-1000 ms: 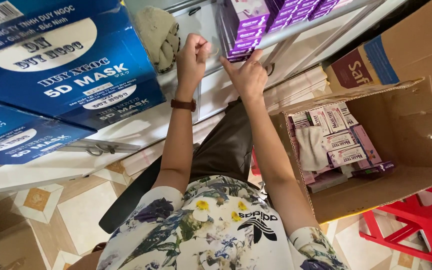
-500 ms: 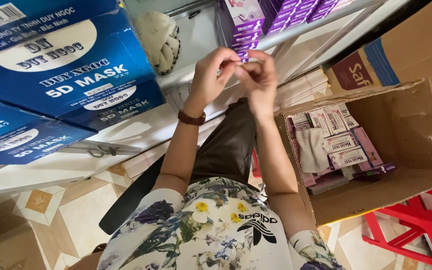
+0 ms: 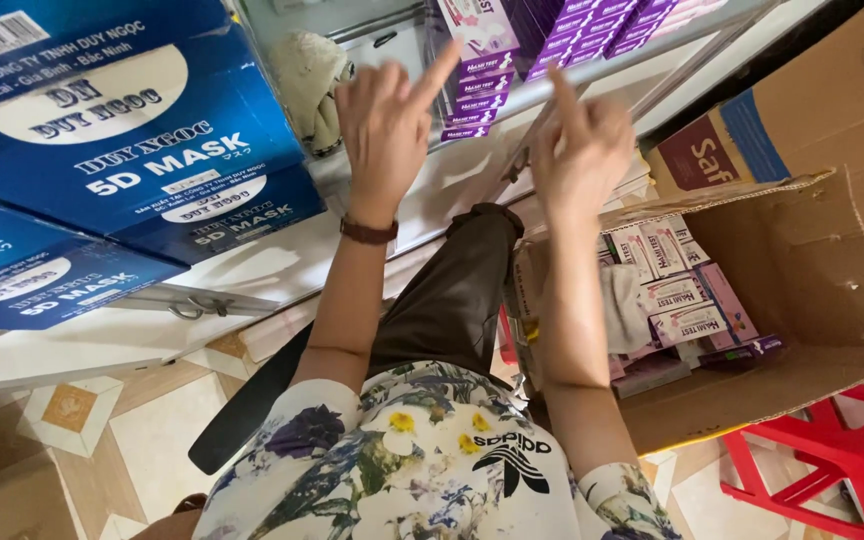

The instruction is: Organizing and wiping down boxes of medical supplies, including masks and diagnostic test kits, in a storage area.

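Head view shows both hands raised toward a shelf (image 3: 592, 75) that carries stacked purple boxes (image 3: 482, 90). Left hand (image 3: 387, 125) has its forefinger stretched out, the tip just beside the stack; its grip is loose and holds nothing. A brown wristband (image 3: 369, 232) sits on that wrist. Right hand (image 3: 582, 150) also points a finger up near the shelf edge, fingers spread, nothing held. Beside the right forearm stands an open cardboard box (image 3: 802, 290) with small pink and white packets (image 3: 677, 290) inside. Blue cartons (image 3: 122, 150) fill the upper left, and a red stool (image 3: 842, 470) stands at the lower right.
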